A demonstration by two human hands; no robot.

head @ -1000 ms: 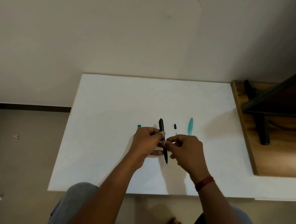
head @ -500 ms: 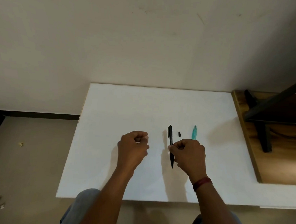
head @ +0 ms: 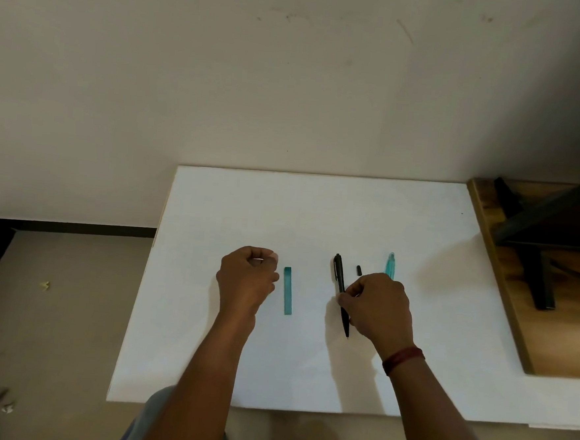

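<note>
On the white board (head: 206, 317) my right hand (head: 376, 310) grips a black pen (head: 339, 274) around its middle, clip end pointing away from me and tip toward me. My left hand (head: 245, 278) hovers to the left with fingers curled, thumb and forefinger pinched together over a small pale piece that is too small to identify. A teal pen barrel (head: 288, 290) lies flat between my hands. A small black part (head: 359, 270) and a teal pen tip section (head: 390, 265) lie just beyond my right hand.
A wooden surface (head: 513, 338) with a dark metal frame (head: 535, 271) adjoins the board on the right. The wall stands right behind the board. The floor lies to the left, with bits of litter (head: 44, 285) on it.
My hands have separated: the left one moved left away from the black pen, uncovering the teal barrel. The right hand keeps the pen.
</note>
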